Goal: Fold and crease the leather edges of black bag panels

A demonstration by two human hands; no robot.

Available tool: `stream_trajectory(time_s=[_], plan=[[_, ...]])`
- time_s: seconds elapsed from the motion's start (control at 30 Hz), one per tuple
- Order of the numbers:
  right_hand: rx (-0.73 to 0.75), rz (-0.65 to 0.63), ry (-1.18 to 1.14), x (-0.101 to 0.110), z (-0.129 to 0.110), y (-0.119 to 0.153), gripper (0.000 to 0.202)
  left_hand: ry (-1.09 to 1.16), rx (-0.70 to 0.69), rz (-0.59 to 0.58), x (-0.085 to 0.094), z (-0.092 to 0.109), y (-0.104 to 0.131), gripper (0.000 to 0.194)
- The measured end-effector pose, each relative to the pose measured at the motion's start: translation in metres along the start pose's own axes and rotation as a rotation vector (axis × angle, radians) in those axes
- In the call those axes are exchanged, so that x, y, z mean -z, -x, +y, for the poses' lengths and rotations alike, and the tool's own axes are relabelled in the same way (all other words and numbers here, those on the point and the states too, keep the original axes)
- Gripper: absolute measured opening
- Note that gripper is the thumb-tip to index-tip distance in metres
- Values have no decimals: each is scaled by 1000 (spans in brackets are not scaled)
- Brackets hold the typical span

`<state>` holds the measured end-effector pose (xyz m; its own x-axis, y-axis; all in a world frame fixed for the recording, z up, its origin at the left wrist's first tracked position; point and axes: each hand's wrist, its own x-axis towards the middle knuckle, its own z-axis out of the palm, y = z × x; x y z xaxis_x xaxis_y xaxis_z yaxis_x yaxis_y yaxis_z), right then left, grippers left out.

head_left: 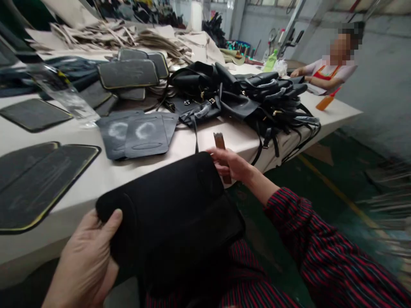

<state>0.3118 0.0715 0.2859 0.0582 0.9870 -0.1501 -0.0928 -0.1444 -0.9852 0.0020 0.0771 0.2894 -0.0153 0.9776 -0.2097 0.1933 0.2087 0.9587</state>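
Note:
A black leather panel (pixel 173 209) with rounded corners, perhaps a bag part, is held tilted over my lap. My left hand (pixel 86 252) pinches its left corner, thumb on top. At the far right corner, my right hand (pixel 236 164) has its fingers curled round a flat brown stick (pixel 219 140) with a ragged upper end; the fingertips are beside or touching the panel's edge. Beyond the panel on the table lies a stack of dark cut pieces (pixel 141 134) with two pale curved marks on the top ones.
Black bags with straps and buckles (pixel 237 94) are heaped on the white table (pixel 189 143). Grey panels with yellowish edges (pixel 48 179) lie at left. A co-worker (pixel 334 70) in a red apron sits at the far right, near an orange bottle (pixel 324 102). A green bottle (pixel 271 61) stands behind.

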Motion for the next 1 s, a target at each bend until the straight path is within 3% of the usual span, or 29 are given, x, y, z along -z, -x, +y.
stream_trajectory(time_s=[0.1, 0.2, 0.3, 0.53, 0.63, 0.73, 0.8, 0.9, 1.0], plan=[[-52, 112, 42, 1, 26, 59, 34, 140, 284, -148, 8, -38, 18, 58], [-99, 170, 151, -4, 49, 101, 36, 90, 324, -207, 16, -69, 26, 70], [-92, 252, 318, -8, 65, 119, 32, 37, 329, -245, 21, -85, 28, 65], [-7, 394, 424, -13, 70, 96, 29, -100, 181, -146, 16, -73, 20, 44], [-37, 386, 521, -12, 70, 86, 26, -186, 98, -41, 14, -86, 8, 41], [-68, 385, 539, -12, 71, 85, 26, -268, 120, 56, 15, -102, 0, 46], [-87, 393, 524, -12, 71, 85, 27, -316, 194, 53, 17, -100, -1, 51], [-123, 414, 530, -13, 71, 86, 31, -272, 296, -13, 19, -81, 3, 52], [-179, 437, 587, -11, 73, 85, 37, -218, 280, -76, 17, -65, 5, 47]])
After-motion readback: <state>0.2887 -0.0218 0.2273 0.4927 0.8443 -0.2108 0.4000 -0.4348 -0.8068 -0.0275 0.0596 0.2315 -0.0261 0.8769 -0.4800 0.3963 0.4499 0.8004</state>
